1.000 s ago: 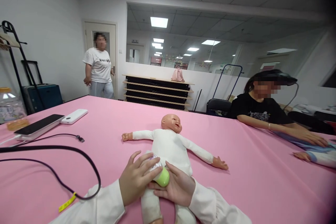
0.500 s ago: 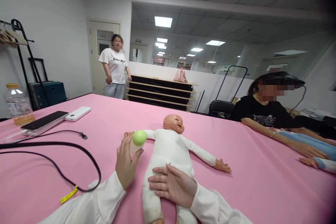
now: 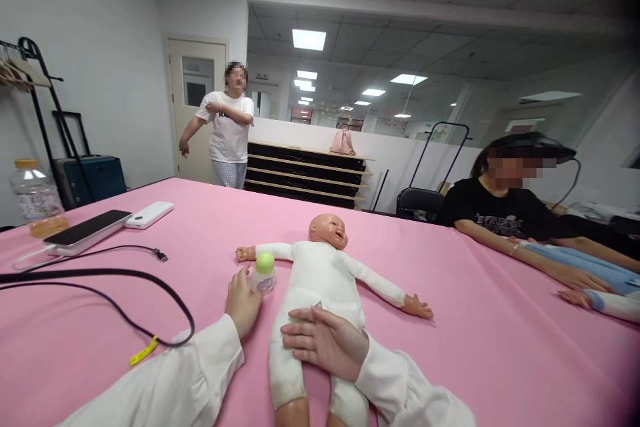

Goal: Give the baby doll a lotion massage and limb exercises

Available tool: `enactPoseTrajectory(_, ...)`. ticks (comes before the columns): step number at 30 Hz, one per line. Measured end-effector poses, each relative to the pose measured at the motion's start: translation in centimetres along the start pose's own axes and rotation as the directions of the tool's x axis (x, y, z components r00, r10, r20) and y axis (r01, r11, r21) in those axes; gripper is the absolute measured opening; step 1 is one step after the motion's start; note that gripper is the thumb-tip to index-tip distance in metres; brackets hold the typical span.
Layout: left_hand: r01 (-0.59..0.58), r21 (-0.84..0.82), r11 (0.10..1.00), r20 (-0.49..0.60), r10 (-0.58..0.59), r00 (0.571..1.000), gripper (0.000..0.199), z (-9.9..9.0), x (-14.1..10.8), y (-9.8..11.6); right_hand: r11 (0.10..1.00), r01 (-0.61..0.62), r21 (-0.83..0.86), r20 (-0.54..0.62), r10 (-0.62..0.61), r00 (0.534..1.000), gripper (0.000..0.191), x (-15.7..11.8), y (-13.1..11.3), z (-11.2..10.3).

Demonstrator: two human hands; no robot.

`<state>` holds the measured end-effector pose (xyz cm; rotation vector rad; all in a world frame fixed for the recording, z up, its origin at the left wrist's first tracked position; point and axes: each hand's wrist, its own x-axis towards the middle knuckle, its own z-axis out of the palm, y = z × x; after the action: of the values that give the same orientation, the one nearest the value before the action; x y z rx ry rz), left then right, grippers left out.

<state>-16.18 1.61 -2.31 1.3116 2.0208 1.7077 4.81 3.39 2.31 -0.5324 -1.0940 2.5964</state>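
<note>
A baby doll [image 3: 320, 280] in a white bodysuit lies on its back on the pink tablecloth [image 3: 475, 347]. My right hand [image 3: 325, 341] rests flat on its belly, holding nothing. To the doll's right side, a small bottle with a green cap [image 3: 263, 273] stands upright. My left hand [image 3: 243, 301] is right beside it, fingers against its lower side. The label stays uncovered, and I cannot tell whether the hand grips it.
A black phone [image 3: 87, 227] and white power bank [image 3: 149, 215] lie at the left, beside a black cable [image 3: 100, 280] with a yellow tag [image 3: 143, 351]. A seated person [image 3: 505, 213] has hands on a blue-clad doll [image 3: 585, 287] at right. Another person [image 3: 227, 127] stands behind.
The green-capped bottle has come down from a raised position to low beside the doll, and my left hand has lowered with it. My right hand stays on the belly. The standing person moved right.
</note>
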Motion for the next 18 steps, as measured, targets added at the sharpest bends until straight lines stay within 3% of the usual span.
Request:
enactPoseTrajectory(3,-0.257,0.017,0.966,-0.09,0.258,0.962,0.043,-0.9,-1.6,2.2,1.0,0.009,-0.012,0.001,-0.009,1.0,0.038,0.1,0.1,-0.2)
enactPoseTrajectory(5,-0.523,-0.018,0.852,-0.038,0.522,0.852,0.038,-1.6,-3.1,3.9,1.0,0.009,-0.001,0.011,-0.009,1.0,0.039,0.2,0.2,-0.2)
enactPoseTrajectory(6,-0.647,-0.043,0.761,0.021,0.648,0.761,0.037,-1.9,-3.8,4.7,1.0,0.016,0.016,0.018,-0.016,1.0,0.04,0.2,0.2,-0.2)
enactPoseTrajectory(8,-0.834,-0.105,0.542,0.156,0.837,0.525,0.039,-2.1,-5.1,6.1,0.998,0.032,0.059,0.029,-0.034,0.999,0.043,0.2,0.2,0.1)
enactPoseTrajectory(10,-0.927,-0.166,0.337,0.251,0.923,0.291,0.039,-1.7,-5.8,7.3,0.996,0.025,0.08,0.048,-0.029,0.998,0.049,0.0,0.0,0.5)
enactPoseTrajectory(11,-0.946,-0.182,0.268,0.275,0.938,0.213,0.04,-1.5,-6.0,7.7,0.997,0.01,0.081,0.068,-0.015,0.998,0.054,-0.1,0.0,0.7)
enactPoseTrajectory(13,-0.962,-0.177,0.21,0.306,0.94,0.149,0.042,-0.9,-6.0,8.1,0.996,-0.018,0.093,0.11,0.008,0.994,0.062,-0.3,-0.1,1.1)
enactPoseTrajectory(16,-0.963,-0.145,0.229,0.341,0.925,0.169,0.044,-0.4,-5.7,7.8,0.989,0.02,0.149,0.125,-0.039,0.991,0.063,-0.4,-0.2,1.0)
enactPoseTrajectory(18,-0.959,-0.165,0.23,0.386,0.91,0.152,0.043,-0.5,-5.7,7.6,0.986,0.053,0.158,0.13,-0.074,0.989,0.064,-0.3,-0.1,0.6)
